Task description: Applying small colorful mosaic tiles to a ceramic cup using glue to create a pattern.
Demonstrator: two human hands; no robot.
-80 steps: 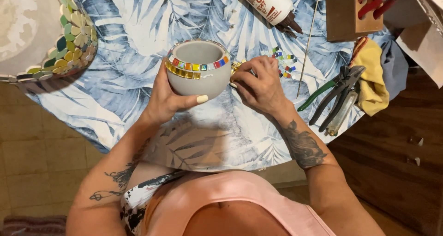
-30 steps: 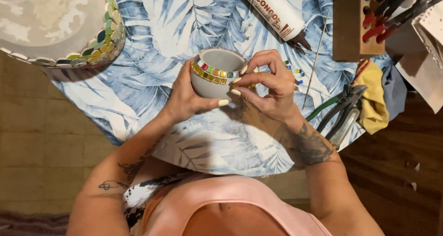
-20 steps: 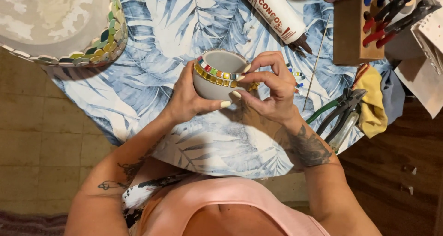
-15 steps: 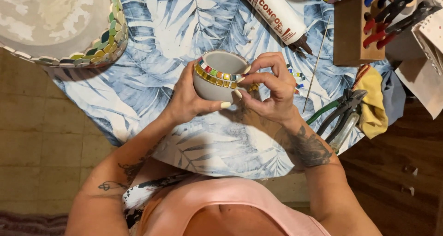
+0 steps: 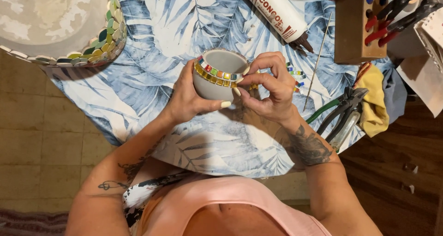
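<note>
Cupped in my left hand (image 5: pixel 187 95), the pot (image 5: pixel 217 76) now sits steady over mid-table, while my right hand (image 5: pixel 270 90) has closed in, fingertips pinching a tile onto its near-right rim band.

The small grey pot (image 5: pixel 217 76) was round, open-mouthed and tilted toward the camera, held above the leaf-print cloth; a band of coloured square mosaic tiles (image 5: pixel 217 74) ran beneath its rim; its inside was bare.
</note>
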